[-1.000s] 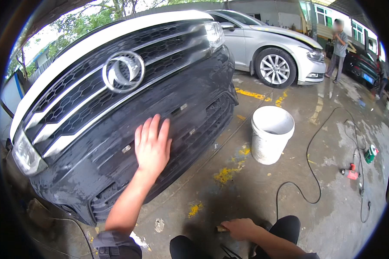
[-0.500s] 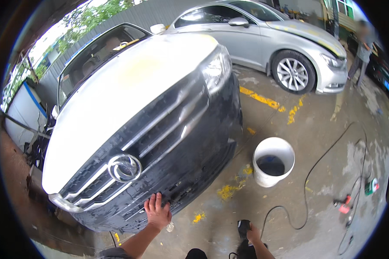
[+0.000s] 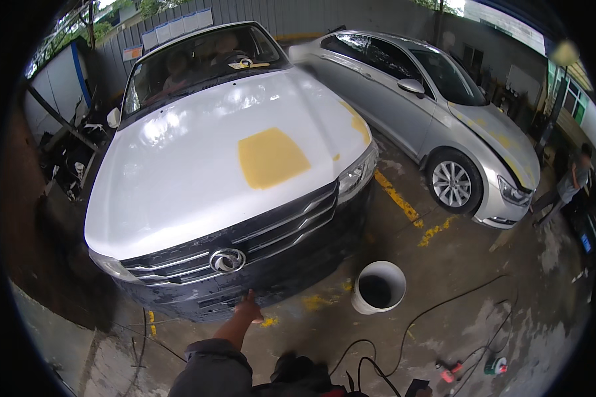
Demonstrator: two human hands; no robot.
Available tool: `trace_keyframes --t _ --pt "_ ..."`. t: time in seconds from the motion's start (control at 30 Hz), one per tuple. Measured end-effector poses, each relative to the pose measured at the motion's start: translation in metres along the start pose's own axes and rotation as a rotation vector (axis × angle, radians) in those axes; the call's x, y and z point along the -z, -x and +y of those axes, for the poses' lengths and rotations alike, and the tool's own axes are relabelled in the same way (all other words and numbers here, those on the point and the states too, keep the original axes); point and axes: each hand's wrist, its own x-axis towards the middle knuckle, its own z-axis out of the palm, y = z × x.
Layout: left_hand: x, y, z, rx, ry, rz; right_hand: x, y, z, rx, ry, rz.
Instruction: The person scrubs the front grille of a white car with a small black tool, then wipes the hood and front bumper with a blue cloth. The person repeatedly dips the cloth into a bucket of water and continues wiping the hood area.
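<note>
Risen well above the earlier crouch, with far more hood in view. Left hand flat and unclenched against lower black bumper of white car, near floor's front edge. Right hand out of view. Advisable: steady palm pressure, clear of white bucket and black cable.

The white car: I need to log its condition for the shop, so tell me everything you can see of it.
The white car faces the camera, nose toward the person. Its glossy white hood carries a matte yellow patch and a smaller yellow streak near one edge. Below are a dark chrome-barred grille with a round emblem, clear headlights, and a dull black front bumper, which the left hand touches. A silver car stands beside it.
</note>
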Motion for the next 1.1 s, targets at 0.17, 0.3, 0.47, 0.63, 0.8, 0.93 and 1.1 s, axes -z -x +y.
trace_keyframes --t 0.17,0.3,0.47,0.63,0.8,0.93,1.1 --pt "0.014 -0.012 0.030 -0.023 0.019 -0.004 0.054 -0.019 -0.029 0.013 -0.117 0.040" --pt "-0.005 -0.011 0.015 0.042 0.063 0.037 0.073 -0.068 -0.111 0.028 -0.130 -0.036" --pt "0.012 -0.008 0.037 0.126 0.033 0.006 0.117 -0.132 -0.194 0.006 -0.107 -0.074" --pt "0.011 -0.045 0.051 0.338 0.247 -0.088 0.178 -0.215 -0.295 -0.040 -0.257 -0.166" --pt "-0.029 -0.143 0.016 0.312 0.372 0.131 0.195 -0.275 -0.421 0.491 0.073 0.135" --pt "0.029 -0.133 0.115 0.181 0.697 0.326 0.230 -0.303 -0.481 0.393 0.149 0.034" --pt "0.018 -0.139 0.201 0.010 0.834 0.323 0.231 -0.441 -0.468 0.339 0.280 -0.089"
